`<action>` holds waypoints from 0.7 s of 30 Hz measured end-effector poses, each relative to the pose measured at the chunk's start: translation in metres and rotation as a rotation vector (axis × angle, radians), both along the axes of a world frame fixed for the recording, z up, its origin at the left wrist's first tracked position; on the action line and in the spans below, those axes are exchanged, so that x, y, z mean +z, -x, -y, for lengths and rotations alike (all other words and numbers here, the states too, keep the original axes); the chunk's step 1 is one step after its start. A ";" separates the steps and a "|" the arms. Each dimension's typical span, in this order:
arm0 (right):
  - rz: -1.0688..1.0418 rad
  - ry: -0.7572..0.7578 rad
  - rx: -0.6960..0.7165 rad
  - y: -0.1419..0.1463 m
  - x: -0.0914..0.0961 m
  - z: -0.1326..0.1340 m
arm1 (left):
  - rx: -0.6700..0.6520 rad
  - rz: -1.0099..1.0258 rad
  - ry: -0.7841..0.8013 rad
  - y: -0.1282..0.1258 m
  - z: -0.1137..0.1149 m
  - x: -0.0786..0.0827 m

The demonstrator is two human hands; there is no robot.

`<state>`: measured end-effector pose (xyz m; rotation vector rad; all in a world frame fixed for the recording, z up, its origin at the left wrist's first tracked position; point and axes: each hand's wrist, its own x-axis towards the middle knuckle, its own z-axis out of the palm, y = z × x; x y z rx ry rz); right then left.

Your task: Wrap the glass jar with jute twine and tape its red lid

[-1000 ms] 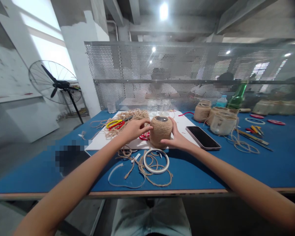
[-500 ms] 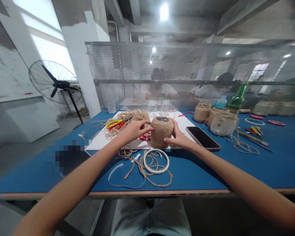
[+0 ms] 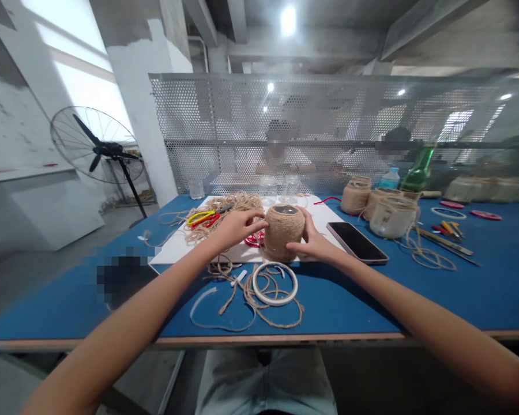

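Note:
A jar wrapped in brown twine (image 3: 284, 236) stands upright on the white sheet (image 3: 173, 251), its dark round mouth facing up. My left hand (image 3: 241, 227) has its fingertips against the jar's left side. On the right side, my right hand (image 3: 318, 242) curls round the jar, thumb across the front and fingers partly hidden behind. Just left of the jar lies a red ring-shaped roll (image 3: 255, 240), partly covered. In front of it, a white tape ring (image 3: 275, 302) rests on loose twine (image 3: 266, 316).
Yellow-and-red-handled pliers (image 3: 203, 219) lie on a twine heap (image 3: 242, 203) at left. To the right are a phone (image 3: 358, 242), a glass jar (image 3: 392, 219), wrapped jars (image 3: 355, 196), tweezers (image 3: 450, 245) and a green bottle (image 3: 418, 170). A perforated metal screen (image 3: 242, 127) closes off the back.
Both hands stay at the jar. My right thumb has slid slightly left across its front, and my left fingers have shifted a little at its side.

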<state>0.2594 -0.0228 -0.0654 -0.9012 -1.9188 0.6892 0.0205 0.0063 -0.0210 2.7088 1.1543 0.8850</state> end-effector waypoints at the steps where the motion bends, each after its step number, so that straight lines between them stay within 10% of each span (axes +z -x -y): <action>1: -0.010 0.014 0.018 0.000 0.000 -0.001 | -0.007 0.004 0.003 0.000 0.000 0.000; 21: -0.060 -0.004 0.066 -0.002 0.000 -0.001 | -0.021 0.023 0.023 -0.004 0.012 0.005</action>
